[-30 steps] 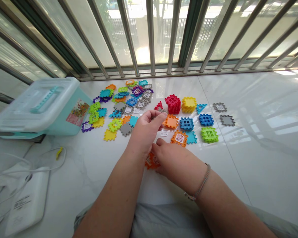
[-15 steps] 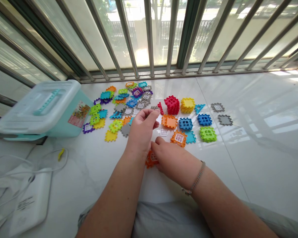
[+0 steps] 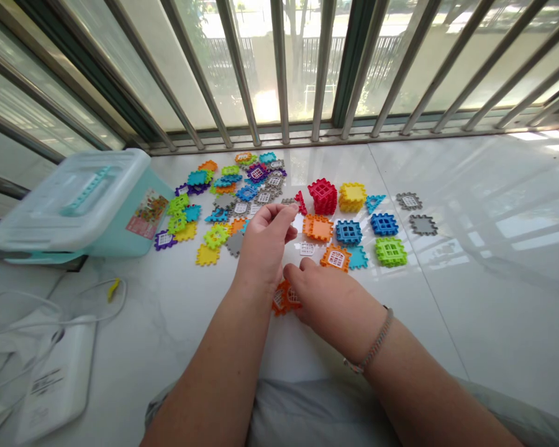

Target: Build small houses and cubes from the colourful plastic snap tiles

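Container: one box [image 3: 114,217], light teal, far left, against the rail side. Clear lid [image 3: 37,211] on, teal handle [image 3: 86,189] on top, picture label [image 3: 146,213] on the side. Contents can't be made out through the walls.

Toy pieces are all out on the white tile floor [image 3: 484,261]. Handled ones: orange pieces [image 3: 286,299] with window inserts, close to the person's body, between the two wrists, directly at the right hand's fingers. Right hand [image 3: 323,290] is bent over their right side, fingers curled, partly covering them; can't tell how firm the grip is. Left hand [image 3: 268,239] is farther forward and to the left, its wrist just beside the orange pieces. Its fingers are curled, thumb near the fingertips; can't tell if anything is pinched there. Red triangle [image 3: 301,203] sits just past those fingertips.

Beyond the hands, to the right: red stack [image 3: 323,195], yellow stack [image 3: 353,196], orange stack [image 3: 317,227], two blue stacks [image 3: 349,232], green stack [image 3: 391,251], blue triangle [image 3: 375,203], two grey pieces [image 3: 423,225] farthest right. White window insert [image 3: 307,248] lies flat, near the right hand. Mixed loose pieces [image 3: 224,202] spread between box and left hand.

Lower left: white device [image 3: 58,379] with cable, well apart from the pieces.
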Demonstrator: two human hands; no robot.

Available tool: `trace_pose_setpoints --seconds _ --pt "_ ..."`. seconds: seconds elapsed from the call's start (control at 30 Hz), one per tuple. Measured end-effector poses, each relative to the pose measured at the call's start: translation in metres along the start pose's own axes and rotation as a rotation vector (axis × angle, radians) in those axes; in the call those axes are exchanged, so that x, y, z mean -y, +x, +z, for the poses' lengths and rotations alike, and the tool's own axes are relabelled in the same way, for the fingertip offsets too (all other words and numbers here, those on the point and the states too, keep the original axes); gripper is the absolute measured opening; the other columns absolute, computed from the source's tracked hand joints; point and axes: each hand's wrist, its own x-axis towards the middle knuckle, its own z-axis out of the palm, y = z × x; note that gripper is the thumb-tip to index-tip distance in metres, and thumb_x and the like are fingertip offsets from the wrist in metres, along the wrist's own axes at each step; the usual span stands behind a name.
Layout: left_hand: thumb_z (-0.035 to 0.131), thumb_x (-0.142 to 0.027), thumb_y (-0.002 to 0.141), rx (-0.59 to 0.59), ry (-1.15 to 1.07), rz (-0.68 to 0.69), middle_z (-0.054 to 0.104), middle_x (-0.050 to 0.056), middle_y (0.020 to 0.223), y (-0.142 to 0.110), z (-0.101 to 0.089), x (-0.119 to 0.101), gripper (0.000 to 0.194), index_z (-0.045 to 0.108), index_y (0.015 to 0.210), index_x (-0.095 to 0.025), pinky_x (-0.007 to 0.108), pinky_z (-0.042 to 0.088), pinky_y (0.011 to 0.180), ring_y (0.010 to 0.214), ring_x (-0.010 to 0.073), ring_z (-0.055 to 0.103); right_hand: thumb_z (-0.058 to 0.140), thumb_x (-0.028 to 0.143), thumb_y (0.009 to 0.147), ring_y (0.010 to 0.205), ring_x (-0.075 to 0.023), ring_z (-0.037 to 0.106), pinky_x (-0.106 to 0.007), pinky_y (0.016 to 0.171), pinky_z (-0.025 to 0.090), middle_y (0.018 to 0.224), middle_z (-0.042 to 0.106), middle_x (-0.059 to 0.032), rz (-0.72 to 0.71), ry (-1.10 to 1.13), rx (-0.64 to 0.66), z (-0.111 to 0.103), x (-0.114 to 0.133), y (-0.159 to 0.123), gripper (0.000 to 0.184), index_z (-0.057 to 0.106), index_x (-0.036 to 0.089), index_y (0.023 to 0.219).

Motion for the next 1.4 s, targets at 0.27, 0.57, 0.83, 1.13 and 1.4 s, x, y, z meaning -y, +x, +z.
trace_pose_setpoints --seconds 0.27,0.57,0.83,1.13,1.4 --pt "0.093 -0.036 0.076 0.005 0.018 0.0 0.063 -0.005 0.084 0.0009 -0.0011 0.0023 0.031 0.069 0.087 -0.019 0.022 0.05 0.067 0.065 0.0065 0.056 0.056 0.009 0.104 0.095 -0.0308 0.08 -0.041 0.077 0.064 0.12 0.071 -0.011 -0.012 -0.003 -0.008 0.0017 0.0008 -0.0013 0.025 0.063 0.019 0.125" --pt "0.095 -0.035 0.071 -0.005 0.005 0.003 0.063 -0.004 0.082 -0.0005 0.0006 0.0008 0.034 0.069 0.086 -0.019 0.022 0.048 0.066 0.064 0.0068 0.055 0.051 0.007 0.105 0.1 -0.032 0.08 -0.043 0.081 0.065 0.121 0.072 -0.0118 -0.009 -0.023 0.022 -0.0025 -0.0007 -0.001 0.022 0.067 0.016 0.118" --pt "0.094 -0.036 0.072 0.01 0.023 0.001 0.063 -0.004 0.081 -0.0009 0.0008 0.0004 0.033 0.069 0.085 -0.019 0.023 0.047 0.066 0.064 0.0073 0.056 0.054 0.009 0.106 0.101 -0.0316 0.08 -0.042 0.083 0.065 0.122 0.071 -0.0136 0.007 -0.044 0.016 -0.002 -0.0011 -0.0046 0.019 0.067 0.016 0.118" --pt "0.096 -0.037 0.071 0.007 0.025 -0.016 0.063 -0.004 0.082 -0.001 0.001 0.001 0.036 0.068 0.086 -0.02 0.022 0.048 0.065 0.063 0.0069 0.056 0.054 0.008 0.102 0.096 -0.0296 0.08 -0.038 0.077 0.062 0.118 0.074 -0.0133 -0.006 -0.04 0.022 -0.0004 -0.0025 -0.004 0.021 0.066 0.016 0.117" --pt "0.096 -0.039 0.071 0.008 0.036 -0.024 0.064 -0.004 0.083 -0.0016 0.0016 0.0008 0.037 0.068 0.087 -0.02 0.022 0.049 0.065 0.063 0.0071 0.056 0.061 0.012 0.1 0.098 -0.0309 0.079 -0.039 0.081 0.063 0.12 0.073 -0.0144 -0.023 -0.026 0.032 -0.0049 -0.0051 -0.0053 0.022 0.068 0.016 0.121"
